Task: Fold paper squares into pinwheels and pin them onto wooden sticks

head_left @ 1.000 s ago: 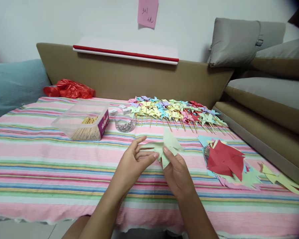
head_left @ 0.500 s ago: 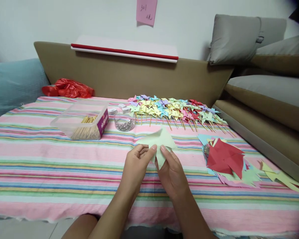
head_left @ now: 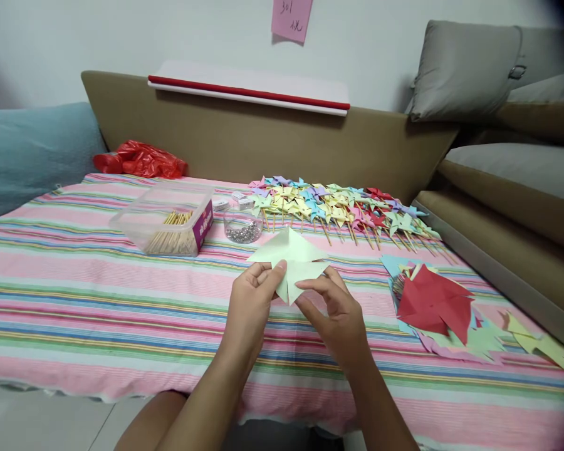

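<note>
A pale green cut paper sheet [head_left: 289, 257] is held just above the striped cloth, its flaps partly folded toward the middle. My left hand [head_left: 251, 307] pinches its centre from the left, thumb on top. My right hand [head_left: 338, 316] pinches a flap at its right side. Both hands are closed on the paper. A clear plastic box of wooden sticks [head_left: 169, 219] and a small clear cup of silver pins [head_left: 243, 227] stand behind the hands to the left.
A row of finished paper pinwheels [head_left: 338, 210] on sticks lies at the back. A stack of cut coloured papers, red on top [head_left: 435, 300], lies at the right. A red plastic bag [head_left: 141, 160] sits at the back left. Sofa cushions [head_left: 507, 181] border the right.
The green paper's flaps have been folded further toward its centre. My right hand shifted from under the paper to its right flap. The view drifted slightly left.
</note>
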`<state>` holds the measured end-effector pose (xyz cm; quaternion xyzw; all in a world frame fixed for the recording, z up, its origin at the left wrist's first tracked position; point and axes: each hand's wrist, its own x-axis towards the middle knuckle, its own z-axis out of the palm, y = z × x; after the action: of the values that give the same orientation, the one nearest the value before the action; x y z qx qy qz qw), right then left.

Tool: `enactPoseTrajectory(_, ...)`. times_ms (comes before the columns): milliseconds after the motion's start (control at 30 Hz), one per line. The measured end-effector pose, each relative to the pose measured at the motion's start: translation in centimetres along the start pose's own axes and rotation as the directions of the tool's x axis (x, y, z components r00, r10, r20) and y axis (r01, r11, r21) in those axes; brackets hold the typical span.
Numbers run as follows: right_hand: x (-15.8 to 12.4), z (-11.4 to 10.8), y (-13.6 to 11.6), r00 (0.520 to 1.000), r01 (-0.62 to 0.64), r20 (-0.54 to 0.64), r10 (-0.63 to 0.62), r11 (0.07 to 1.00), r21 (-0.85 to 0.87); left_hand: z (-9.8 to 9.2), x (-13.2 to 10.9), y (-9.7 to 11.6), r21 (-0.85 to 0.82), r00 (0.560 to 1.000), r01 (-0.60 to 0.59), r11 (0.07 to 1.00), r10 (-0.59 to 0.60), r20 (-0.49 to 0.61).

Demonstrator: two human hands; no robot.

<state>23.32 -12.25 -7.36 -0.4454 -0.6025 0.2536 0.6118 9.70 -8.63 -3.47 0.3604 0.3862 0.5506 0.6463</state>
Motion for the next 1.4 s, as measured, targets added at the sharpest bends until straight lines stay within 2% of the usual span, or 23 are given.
enactPoseTrajectory(133, 0.3, 0.2, -0.5, 0.992, -0.081, -0.093, 0.088, 0.993, 0.084, 0.0, -0.2, -0.4, 0.105, 0.998, -0.036, 0.994, 0.03, 0.057)
enactPoseTrajectory(300, 0.5, 0.8, -0.7, 0.953, -0.177, -0.215, 0.212, 0.969, 0.172, 0.0, -0.4, -0.7, 0.209, 0.997, -0.045, 0.977, 0.032, 0.068)
enactPoseTrajectory(567, 0.6, 1.4, -0.6, 0.92, -0.194, -0.319, 0.229, 0.971, 0.139, 0.1, -0.3, -1.0, 0.259, 0.996, -0.051, 0.965, 0.03, 0.086)
enactPoseTrajectory(933, 0.6, 2.0, -0.7, 0.911, -0.194, -0.335, 0.242, 0.966, 0.172, 0.2, -0.3, -0.9, 0.27, 0.996, -0.062, 0.961, 0.042, 0.078)
enactPoseTrajectory(1400, 0.5, 2.6, -0.7, 0.893, -0.198, -0.392, 0.22, 0.975, 0.096, 0.4, -0.6, -0.6, 0.255, 0.993, -0.091, 0.963, 0.067, 0.099)
